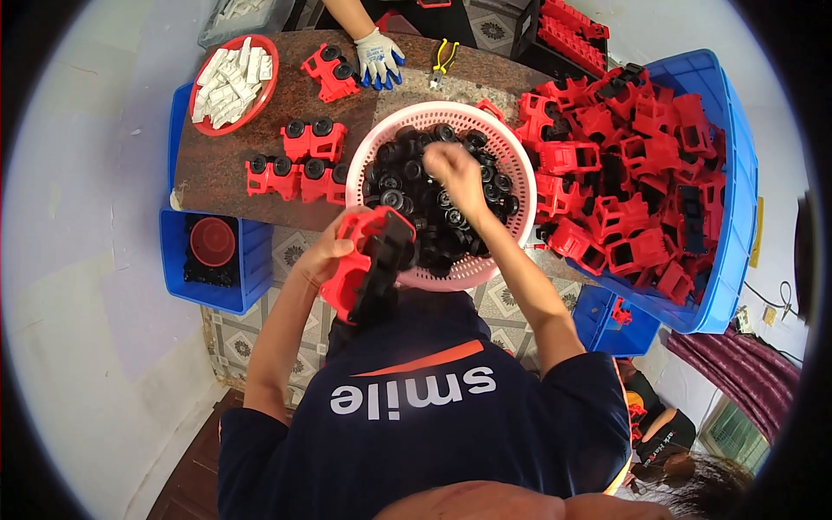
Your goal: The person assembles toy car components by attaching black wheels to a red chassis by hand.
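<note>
Around the speckled brown tabletop (221, 178) I see floral-patterned floor tiles (236, 342); a scuffed whitish wall (87, 234) rises to its left, and a maroon curtain (737, 364) hangs well off to its right.

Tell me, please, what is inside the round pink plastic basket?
Inside the round pink perforated plastic basket is a heap of small round black wheels. The person's blurred right grip covers some; whether it holds one is unclear. The heap hides the basket's floor and lower layers.
</note>
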`<state>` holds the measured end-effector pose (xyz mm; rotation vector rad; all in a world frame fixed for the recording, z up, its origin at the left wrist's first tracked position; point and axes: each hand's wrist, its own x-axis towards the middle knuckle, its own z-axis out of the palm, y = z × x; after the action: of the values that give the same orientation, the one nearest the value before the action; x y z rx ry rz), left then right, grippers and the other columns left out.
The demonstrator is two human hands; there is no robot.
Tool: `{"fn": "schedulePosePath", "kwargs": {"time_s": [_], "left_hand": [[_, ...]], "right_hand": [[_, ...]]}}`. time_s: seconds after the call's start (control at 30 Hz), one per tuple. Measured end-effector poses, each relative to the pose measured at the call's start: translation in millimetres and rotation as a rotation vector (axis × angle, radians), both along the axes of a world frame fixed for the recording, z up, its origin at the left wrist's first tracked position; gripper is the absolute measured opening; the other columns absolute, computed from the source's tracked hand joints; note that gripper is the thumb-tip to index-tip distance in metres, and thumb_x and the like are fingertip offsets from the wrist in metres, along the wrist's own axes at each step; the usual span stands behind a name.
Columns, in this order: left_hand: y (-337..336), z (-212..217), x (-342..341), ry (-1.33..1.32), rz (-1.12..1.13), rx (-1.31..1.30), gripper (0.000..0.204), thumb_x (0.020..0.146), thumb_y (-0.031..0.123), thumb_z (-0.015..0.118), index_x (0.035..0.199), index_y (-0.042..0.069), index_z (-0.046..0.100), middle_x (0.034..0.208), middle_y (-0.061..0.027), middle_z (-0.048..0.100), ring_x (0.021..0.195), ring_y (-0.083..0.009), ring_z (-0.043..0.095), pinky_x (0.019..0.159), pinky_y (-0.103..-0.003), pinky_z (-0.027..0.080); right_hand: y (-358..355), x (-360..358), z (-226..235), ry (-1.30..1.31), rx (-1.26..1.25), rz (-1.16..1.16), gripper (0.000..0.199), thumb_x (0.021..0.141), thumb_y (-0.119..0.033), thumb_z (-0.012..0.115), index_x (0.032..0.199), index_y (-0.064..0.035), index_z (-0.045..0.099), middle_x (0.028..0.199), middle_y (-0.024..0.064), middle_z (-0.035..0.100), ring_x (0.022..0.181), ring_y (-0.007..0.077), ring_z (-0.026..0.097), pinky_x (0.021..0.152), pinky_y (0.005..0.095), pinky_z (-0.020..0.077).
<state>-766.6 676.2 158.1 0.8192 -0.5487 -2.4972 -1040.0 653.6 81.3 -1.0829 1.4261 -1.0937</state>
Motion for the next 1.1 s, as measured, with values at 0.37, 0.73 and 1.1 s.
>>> {"fn": "schedulePosePath", "kwargs": {"time_s": [0.37, 0.73, 1.1], "left_hand": [[2.5, -38.1, -23.5, -0.101, 0.379, 0.066, 0.025, 0.087, 0.015, 0.072, 0.104, 0.007, 0.055, 0.102, -0.0063, 0.064, 0.095, -0.0168, 0.062, 0.088, -0.033, 0.05], [-10.9, -28.5, -34.0, -0.535, 0.296, -0.298, 0.041, 0.073, 0.016, 0.087, 0.098, 0.005, 0.056, 0.091, -0.0032, 0.064, 0.084, -0.0113, 0.061, 0.076, -0.026, 0.048], [-6.5, -24.4, -19.0, -0.563, 0.367, -0.313, 0.04, 0.074, 0.017, 0.086, 0.094, 0.007, 0.053, 0.089, -0.0002, 0.06, 0.079, -0.0089, 0.056, 0.075, -0.025, 0.045]], "right_hand": [[-23.5, -13.3, -139.5, 0.417, 0.253, -0.455, 0.067, 0.052, -0.018, 0.093, 0.102, 0.0003, 0.052, 0.093, 0.0119, 0.058, 0.083, 0.0288, 0.058, 0.077, 0.0397, 0.0496], [41.8, -9.9, -26.3, 0.363, 0.056, -0.362, 0.019, 0.081, -0.004, 0.068, 0.098, -0.001, 0.06, 0.09, 0.0081, 0.061, 0.076, 0.0166, 0.062, 0.072, 0.0311, 0.0533], [-7.5, -12.6, -118.1, 0.924, 0.11, 0.016, 0.061, 0.07, -0.03, 0.081, 0.124, -0.0152, 0.057, 0.113, 0.0151, 0.06, 0.102, 0.0371, 0.059, 0.09, 0.0443, 0.0486]]}}
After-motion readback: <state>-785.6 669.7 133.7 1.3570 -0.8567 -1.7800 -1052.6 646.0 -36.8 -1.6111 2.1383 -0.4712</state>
